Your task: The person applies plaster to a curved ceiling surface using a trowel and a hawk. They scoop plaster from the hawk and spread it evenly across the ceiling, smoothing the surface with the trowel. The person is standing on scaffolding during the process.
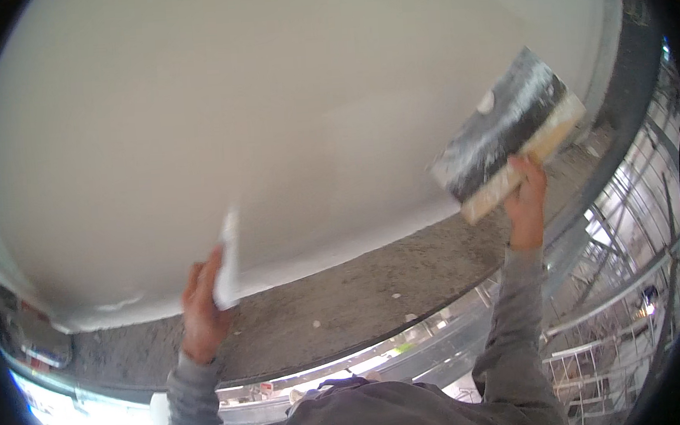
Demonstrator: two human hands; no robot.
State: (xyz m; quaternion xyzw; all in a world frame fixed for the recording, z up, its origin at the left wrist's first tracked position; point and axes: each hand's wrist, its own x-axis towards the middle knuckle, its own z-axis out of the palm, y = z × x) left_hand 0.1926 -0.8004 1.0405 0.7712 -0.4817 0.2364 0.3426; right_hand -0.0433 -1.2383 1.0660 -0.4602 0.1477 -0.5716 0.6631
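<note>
My right hand [528, 201] is closed around the pale wooden handle of a wide putty knife [498, 129]. Its broad dark metal blade is streaked with white filler, and a small white lump sits near its edge. The blade lies in front of the pale smooth surface [272, 115]; whether it touches cannot be told. At lower left, my left hand [204, 310] grips a narrow white tool [228, 262], seen almost edge-on and smeared by motion, so its exact kind does not show. This tool points up toward the same surface.
A rough grey concrete band [346, 317] with white specks runs along the pale surface's near edge. White metal railings or bars [598, 352] stand at lower right. Bright openings show at lower left.
</note>
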